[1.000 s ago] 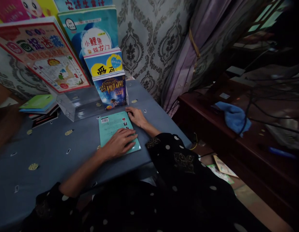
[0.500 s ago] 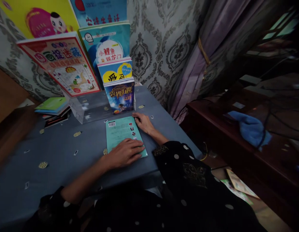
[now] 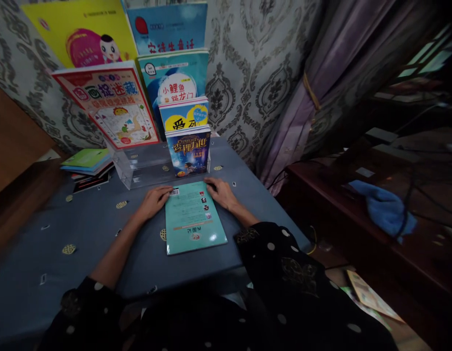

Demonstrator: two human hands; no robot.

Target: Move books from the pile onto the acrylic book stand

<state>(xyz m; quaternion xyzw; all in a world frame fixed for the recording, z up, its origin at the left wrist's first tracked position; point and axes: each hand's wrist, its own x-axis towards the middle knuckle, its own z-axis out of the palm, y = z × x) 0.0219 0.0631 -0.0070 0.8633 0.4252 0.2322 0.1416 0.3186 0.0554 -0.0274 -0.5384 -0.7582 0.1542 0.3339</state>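
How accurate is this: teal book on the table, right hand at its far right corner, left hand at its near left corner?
"Near" is wrong: the head view shows the left hand at the far left corner of the teal book, by the barcode. The rest stands.

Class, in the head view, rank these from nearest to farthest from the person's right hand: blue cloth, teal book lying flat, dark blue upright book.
From the right hand:
1. Teal book: at its fingertips, on the left.
2. Dark blue book: upright, just beyond the first.
3. Blue cloth: far to the right.
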